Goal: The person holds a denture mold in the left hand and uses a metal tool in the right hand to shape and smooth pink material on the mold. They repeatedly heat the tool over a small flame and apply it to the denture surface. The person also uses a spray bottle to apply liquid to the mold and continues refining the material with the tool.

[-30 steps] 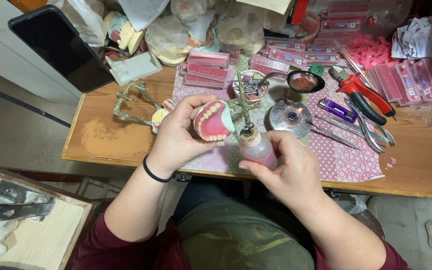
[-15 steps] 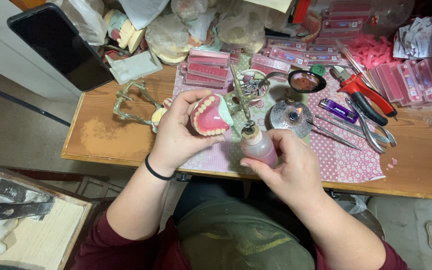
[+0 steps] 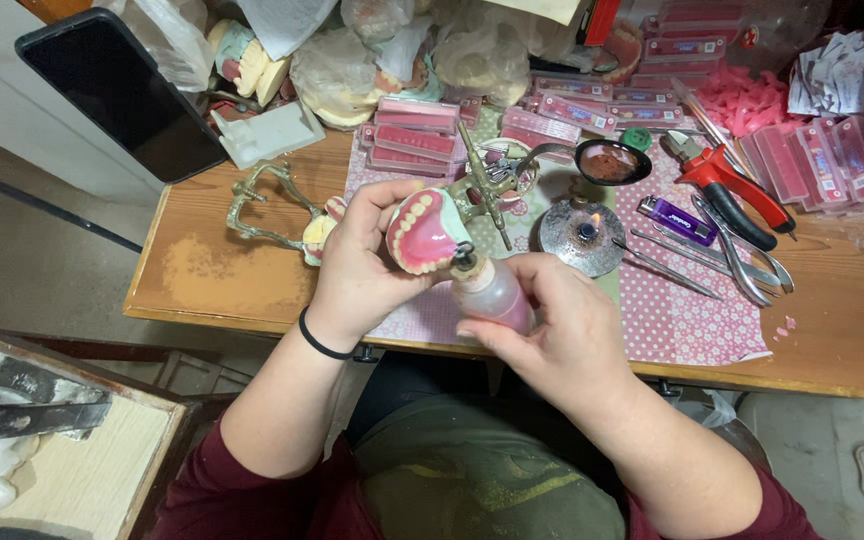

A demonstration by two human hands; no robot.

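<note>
Here my left hand (image 3: 357,265) is wrapped around a pink wax denture (image 3: 422,232) with a row of pale teeth along its rim, fingers curled behind it and thumb at its side, holding it up over the near edge of the wooden table (image 3: 222,270). My right hand (image 3: 562,330) grips one small squeeze bottle (image 3: 492,292), fingers closed narrow about its body; the bottle is translucent and holds a pink liquid, and its dark nozzle sits right against the lower edge of the denture.

On the pink dotted cloth (image 3: 682,320) just beyond my hands stands one round metal burner (image 3: 582,237) with a small flame lit at its centre. Behind it lies one black ladle (image 3: 612,161) holding a reddish melted mass in its bowl. A metal dish (image 3: 507,170) next to it holds something pink, partly hidden by a brass tool, so I cannot tell what.

Flat pink trays (image 3: 412,135) lie stacked at the far side of the cloth; I count about four in that near stack, with more further right, too crowded to count. Clear plastic bags (image 3: 372,70) hold plaster casts. To the right lie one purple lighter (image 3: 677,220) and one pair of red-handled pliers (image 3: 737,190). One dark phone (image 3: 117,95) leans at the left, and one brass articulator frame (image 3: 267,205) lies on the bare wood.
</note>
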